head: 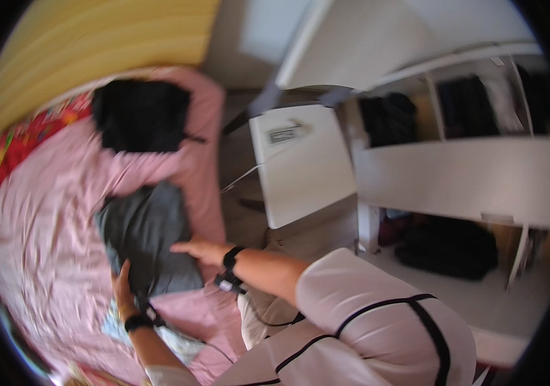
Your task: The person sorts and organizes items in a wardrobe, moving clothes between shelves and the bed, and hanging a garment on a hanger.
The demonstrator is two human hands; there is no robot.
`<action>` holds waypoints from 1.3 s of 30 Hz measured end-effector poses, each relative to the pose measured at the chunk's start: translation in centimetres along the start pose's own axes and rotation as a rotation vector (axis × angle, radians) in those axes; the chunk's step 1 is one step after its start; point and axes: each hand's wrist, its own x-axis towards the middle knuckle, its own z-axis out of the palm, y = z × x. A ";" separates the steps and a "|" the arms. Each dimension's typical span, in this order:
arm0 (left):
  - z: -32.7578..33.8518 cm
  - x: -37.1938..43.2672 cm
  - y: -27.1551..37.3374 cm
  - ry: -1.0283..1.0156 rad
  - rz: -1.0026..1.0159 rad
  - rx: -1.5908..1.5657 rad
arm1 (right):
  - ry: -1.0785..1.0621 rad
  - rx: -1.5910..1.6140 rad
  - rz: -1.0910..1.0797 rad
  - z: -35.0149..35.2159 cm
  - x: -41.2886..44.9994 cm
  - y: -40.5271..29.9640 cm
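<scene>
A dark grey cloth garment [154, 236], folded into a rough rectangle, lies on the pink bedsheet [53, 212] in front of me. My left hand [123, 292] is at its near left edge, fingers pointing away from me. Across from it, my right hand [205, 251] touches the right edge, one digit reaching over the cloth. Blur hides whether either hand grips the fabric. Each wrist wears a black strap with a small device. Farther up the bed rests a folded black garment [142, 116].
A white chair [308, 169] with a paper-like item [282, 135] on its seat stands beside the bed. On the right, a white cabinet [458, 178] holds dark clothes [448, 248]. A red patterned cloth [33, 137] borders the bed; light blue fabric [178, 340] lies near my left forearm.
</scene>
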 end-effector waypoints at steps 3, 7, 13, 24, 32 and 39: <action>-1.9 -1.5 -1.2 0.070 -0.036 0.052 | 0.068 0.105 0.397 5.0 -2.9 -4.0; 0.4 -1.2 -1.1 -0.068 -0.302 -0.141 | 0.090 -0.145 0.228 2.6 -1.7 -3.5; 3.6 -7.2 -4.1 -0.170 -0.289 -0.294 | -0.002 -0.320 -0.018 0.9 -7.8 -9.1; 20.7 -18.5 -2.9 -0.505 -0.200 -0.321 | -0.124 -0.005 0.075 -9.8 -33.4 -19.3; 40.3 -30.9 -1.5 -0.823 -0.259 -0.074 | 0.068 0.014 -0.189 -18.1 -54.8 -23.0; 53.3 -37.6 -6.2 -0.887 -0.562 0.018 | 0.214 -0.035 -0.348 -25.5 -70.1 -23.1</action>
